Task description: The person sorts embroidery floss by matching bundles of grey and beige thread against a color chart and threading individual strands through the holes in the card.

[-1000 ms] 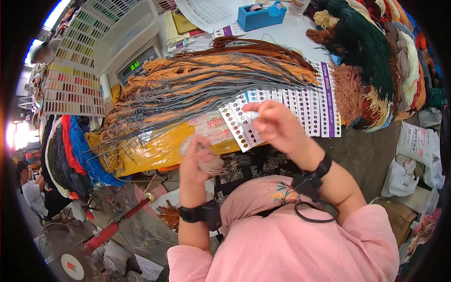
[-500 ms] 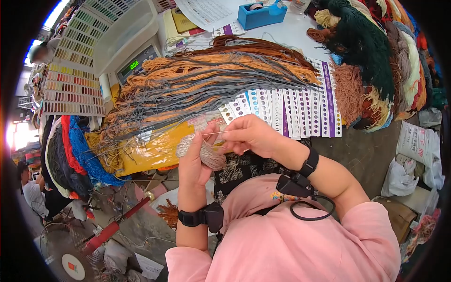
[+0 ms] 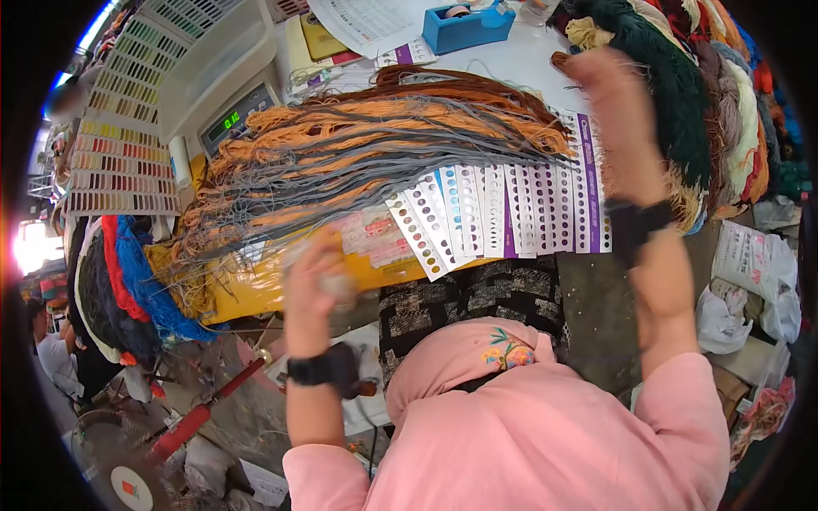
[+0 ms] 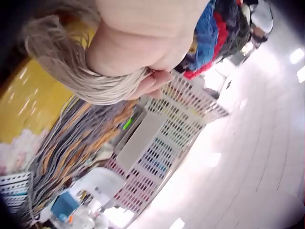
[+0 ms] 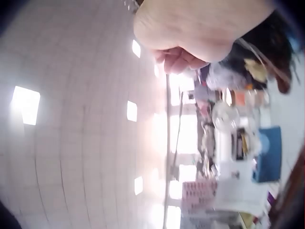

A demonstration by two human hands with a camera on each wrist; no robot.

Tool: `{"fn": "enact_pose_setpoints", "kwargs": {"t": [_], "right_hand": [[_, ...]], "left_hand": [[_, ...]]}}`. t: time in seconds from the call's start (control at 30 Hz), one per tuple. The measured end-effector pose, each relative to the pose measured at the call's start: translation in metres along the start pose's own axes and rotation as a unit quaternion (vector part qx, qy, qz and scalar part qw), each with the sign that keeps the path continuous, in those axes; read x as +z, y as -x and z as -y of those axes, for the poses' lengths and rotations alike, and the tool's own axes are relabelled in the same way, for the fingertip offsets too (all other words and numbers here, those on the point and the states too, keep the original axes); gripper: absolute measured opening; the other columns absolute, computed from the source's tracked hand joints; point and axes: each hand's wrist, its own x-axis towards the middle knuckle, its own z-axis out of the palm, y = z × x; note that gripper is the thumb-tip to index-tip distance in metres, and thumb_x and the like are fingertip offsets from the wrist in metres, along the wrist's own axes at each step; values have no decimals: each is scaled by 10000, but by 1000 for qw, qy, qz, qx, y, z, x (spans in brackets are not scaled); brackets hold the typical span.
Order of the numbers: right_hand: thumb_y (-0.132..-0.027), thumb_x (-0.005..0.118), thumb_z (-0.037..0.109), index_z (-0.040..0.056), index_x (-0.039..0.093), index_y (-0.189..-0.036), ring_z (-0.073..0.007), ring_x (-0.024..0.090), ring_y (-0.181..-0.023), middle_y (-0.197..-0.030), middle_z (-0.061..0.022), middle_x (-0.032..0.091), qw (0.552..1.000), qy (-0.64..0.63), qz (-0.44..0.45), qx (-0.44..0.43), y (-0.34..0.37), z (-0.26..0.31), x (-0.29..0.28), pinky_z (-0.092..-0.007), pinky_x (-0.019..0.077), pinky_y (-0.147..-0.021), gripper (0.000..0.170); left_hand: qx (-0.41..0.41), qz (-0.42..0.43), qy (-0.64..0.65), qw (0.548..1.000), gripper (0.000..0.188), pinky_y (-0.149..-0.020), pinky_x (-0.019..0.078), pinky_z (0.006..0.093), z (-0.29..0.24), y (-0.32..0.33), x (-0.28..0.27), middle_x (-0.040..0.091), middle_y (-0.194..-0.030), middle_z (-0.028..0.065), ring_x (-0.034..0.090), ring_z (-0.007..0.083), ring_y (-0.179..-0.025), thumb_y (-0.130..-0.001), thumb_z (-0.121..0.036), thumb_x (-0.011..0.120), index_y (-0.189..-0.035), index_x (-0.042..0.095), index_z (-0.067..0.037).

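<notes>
In the head view my left hand [image 3: 311, 281] is blurred over the front edge of the yellow plastic-covered package [image 3: 247, 289]. It holds a small hank of pale grey-beige yarn [image 4: 105, 90], looped around the fingers in the left wrist view. My right hand [image 3: 620, 111], also blurred, is raised and stretched out at the right, overlapping the dark green yarn [image 3: 673, 94] in the head view. Its fingers [image 5: 178, 62] are curled in the right wrist view, and a pale strand [image 5: 259, 56] shows beside the palm.
Long grey and orange yarn [image 3: 341, 162] covers the table, beside punched colour cards [image 3: 528, 213]. A scale [image 3: 230, 123] with a lit display and a blue tape dispenser [image 3: 469, 30] stand behind. Thread colour charts [image 3: 119, 128] stand at left; a fan [image 3: 123, 485] is below.
My right hand first came in to pinch a strand at the hank, then swung far out to the upper right. My left hand moved slightly left with the hank.
</notes>
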Motion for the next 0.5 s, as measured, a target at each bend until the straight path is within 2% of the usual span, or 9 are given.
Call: {"fn": "enact_pose_setpoints", "kwargs": {"t": [0.03,0.07,0.1,0.17,0.2,0.23,0.27,0.37,0.5], "right_hand": [[-732,563,115,34,601,-801,-121,519,-719,-751,-52,567,972,174,146,-64,19,-32,26,-259,407,-710,113],[-673,612,94,31,620,-749,-107,529,-689,-726,-43,578,984,96,134,69,42,-49,63,-251,425,-658,99],[-625,632,63,30,621,-681,-112,537,-623,-677,-35,581,979,94,142,114,60,-76,87,-252,436,-592,66],[-616,607,82,44,614,-637,-152,550,-588,-652,-64,575,962,172,188,97,88,-110,114,-268,440,-555,44],[-602,592,81,52,592,-611,-217,534,-608,-641,-65,545,960,234,154,11,102,-120,121,-325,419,-567,30],[-589,615,68,55,582,-645,-236,515,-633,-646,-76,523,927,314,158,-130,106,-123,125,-314,407,-564,67],[-585,609,61,52,573,-639,-251,506,-644,-639,-78,520,929,311,148,-137,109,-125,124,-333,399,-579,65],[-587,607,75,51,573,-696,-260,491,-683,-691,-78,522,924,320,150,-147,108,-128,118,-352,379,-623,117],[-595,614,136,54,564,-849,-262,473,-770,-846,-90,509,897,328,178,-237,125,-116,122,-358,353,-698,272]], "left_hand": [[-15,-22,-128,991,256,-451,368,172,19,-16,22,526,-657,25,471,59,-535,-793,-82,511,-1017,489,38],[-30,-45,-253,966,255,-466,383,180,35,-27,39,548,-687,40,496,75,-568,-790,-106,525,-1001,499,35],[-38,-44,-282,958,226,-471,388,186,47,-38,45,556,-698,46,510,88,-574,-785,-123,538,-957,516,22],[-45,-39,-361,930,179,-471,401,203,61,-56,45,567,-710,49,529,101,-568,-784,-141,550,-894,538,0],[-43,-35,-410,910,159,-467,410,213,65,-63,43,570,-711,46,535,100,-557,-788,-141,548,-875,543,-8],[-42,-32,-457,888,140,-464,418,224,67,-67,45,573,-712,43,540,99,-545,-793,-141,546,-857,548,-16],[-30,-30,-447,893,125,-444,404,218,69,-69,47,552,-647,26,518,93,-504,-793,-151,550,-806,553,-26],[-69,-100,-438,891,110,-421,383,216,63,-61,56,523,-613,10,496,89,-476,-795,-140,540,-816,556,-33],[-19,-52,-396,917,137,-440,376,204,61,-57,50,532,-640,31,483,89,-486,-795,-148,526,-819,540,-14]]}}
